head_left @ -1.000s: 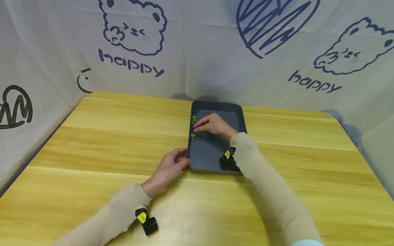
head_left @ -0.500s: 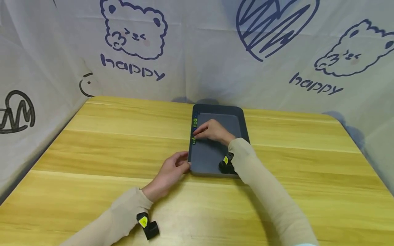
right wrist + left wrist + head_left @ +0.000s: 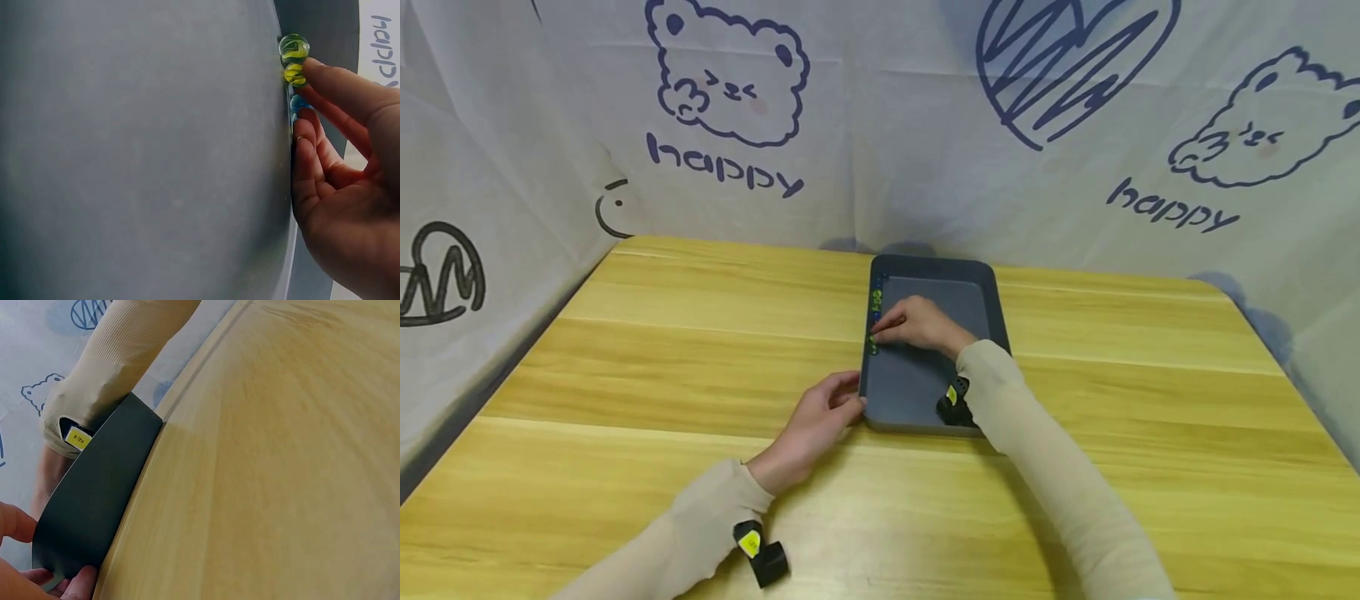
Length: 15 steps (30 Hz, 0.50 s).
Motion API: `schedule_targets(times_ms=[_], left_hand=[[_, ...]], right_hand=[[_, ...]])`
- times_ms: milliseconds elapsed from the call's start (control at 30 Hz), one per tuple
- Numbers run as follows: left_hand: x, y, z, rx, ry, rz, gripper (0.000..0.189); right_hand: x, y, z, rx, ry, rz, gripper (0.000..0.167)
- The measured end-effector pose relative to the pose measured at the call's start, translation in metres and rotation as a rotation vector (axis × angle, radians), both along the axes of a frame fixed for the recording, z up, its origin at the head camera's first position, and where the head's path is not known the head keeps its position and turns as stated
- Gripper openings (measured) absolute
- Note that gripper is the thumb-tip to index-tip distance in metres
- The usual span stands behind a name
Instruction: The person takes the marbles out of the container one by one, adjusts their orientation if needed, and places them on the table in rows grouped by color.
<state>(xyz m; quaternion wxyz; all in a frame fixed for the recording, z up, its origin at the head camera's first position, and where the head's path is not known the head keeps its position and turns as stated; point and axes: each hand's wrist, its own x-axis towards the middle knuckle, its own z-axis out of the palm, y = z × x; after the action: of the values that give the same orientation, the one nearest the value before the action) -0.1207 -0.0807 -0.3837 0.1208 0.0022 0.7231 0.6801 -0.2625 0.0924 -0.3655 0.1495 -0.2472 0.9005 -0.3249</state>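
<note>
Fingering marbles [image 3: 294,47] in tray [image 3: 898,392].
Resting released left grip [image 3: 814,418] against tray, right grip [image 3: 922,322] on yellow marble [image 3: 294,74], pinch unclear. Could scatter marbles by pressing off-centre.

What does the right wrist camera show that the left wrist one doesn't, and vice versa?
Only the right wrist view shows two clear glass marbles with yellow-green swirls, a blue glass marble and the inside floor of the dark grey rectangular tray.

Only the left wrist view shows the left hand and the beige ribbed sleeve.

Both show the tray, the white cloth with blue markings and the right hand, only its wrist end in the left view.
</note>
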Motion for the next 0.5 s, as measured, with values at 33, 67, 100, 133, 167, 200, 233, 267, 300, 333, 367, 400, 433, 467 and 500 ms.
schedule_targets(times_ms=[33, 67, 100, 133, 167, 200, 233, 267, 300, 333, 367, 400, 433, 467, 500], left_hand=[[0.0000, -0.0001, -0.0001, -0.002, 0.003, -0.001, 0.043], [-0.0002, -0.0003, -0.0003, -0.004, 0.006, -0.002, 0.043], [-0.0001, -0.0004, -0.0002, -0.003, 0.010, -0.003, 0.043], [-0.0002, -0.0005, 0.0000, -0.003, 0.012, -0.004, 0.043], [-0.0001, -0.0006, 0.0001, 0.001, 0.014, -0.005, 0.043], [0.0001, -0.0007, 0.0002, 0.006, 0.015, -0.007, 0.042], [0.0003, -0.0007, 0.0004, 0.009, 0.016, -0.008, 0.042], [0.0005, -0.0006, 0.0004, 0.014, 0.017, -0.009, 0.042], [0.0006, -0.0006, 0.0003, 0.019, 0.017, -0.010, 0.042], [0.0006, -0.0005, 0.0000, 0.022, 0.015, -0.011, 0.042], [0.0007, -0.0004, -0.0003, 0.024, 0.015, -0.012, 0.042], [0.0008, -0.0004, -0.0006, 0.025, 0.015, -0.014, 0.042], [0.0008, -0.0003, -0.0006, 0.026, 0.015, -0.013, 0.042], [0.0009, -0.0003, -0.0007, 0.026, 0.017, -0.014, 0.042], [0.0010, -0.0002, -0.0008, 0.025, 0.018, -0.014, 0.042]], right_hand=[[0.0001, 0.0002, 0.0001, 0.003, 0.005, 0.007, 0.020], [0.0001, 0.0003, 0.0003, 0.008, 0.005, 0.012, 0.021], [0.0002, 0.0004, 0.0005, 0.010, 0.004, 0.015, 0.021], [0.0003, 0.0005, 0.0007, 0.012, 0.001, 0.019, 0.021], [0.0003, 0.0005, 0.0010, 0.015, -0.002, 0.022, 0.021], [0.0003, 0.0006, 0.0013, 0.018, -0.006, 0.027, 0.021], [0.0003, 0.0008, 0.0015, 0.019, -0.013, 0.032, 0.021], [0.0004, 0.0013, 0.0017, 0.019, -0.017, 0.040, 0.021], [0.0005, 0.0019, 0.0020, 0.012, -0.025, 0.047, 0.022], [0.0008, 0.0028, 0.0021, 0.002, -0.034, 0.051, 0.022], [0.0007, 0.0037, 0.0019, -0.010, -0.045, 0.053, 0.022], [0.0007, 0.0047, 0.0018, -0.025, -0.056, 0.054, 0.023], [0.0006, 0.0055, 0.0016, -0.040, -0.067, 0.053, 0.023], [0.0005, 0.0063, 0.0012, -0.056, -0.076, 0.052, 0.023], [0.0004, 0.0068, 0.0007, -0.067, -0.084, 0.047, 0.023]])
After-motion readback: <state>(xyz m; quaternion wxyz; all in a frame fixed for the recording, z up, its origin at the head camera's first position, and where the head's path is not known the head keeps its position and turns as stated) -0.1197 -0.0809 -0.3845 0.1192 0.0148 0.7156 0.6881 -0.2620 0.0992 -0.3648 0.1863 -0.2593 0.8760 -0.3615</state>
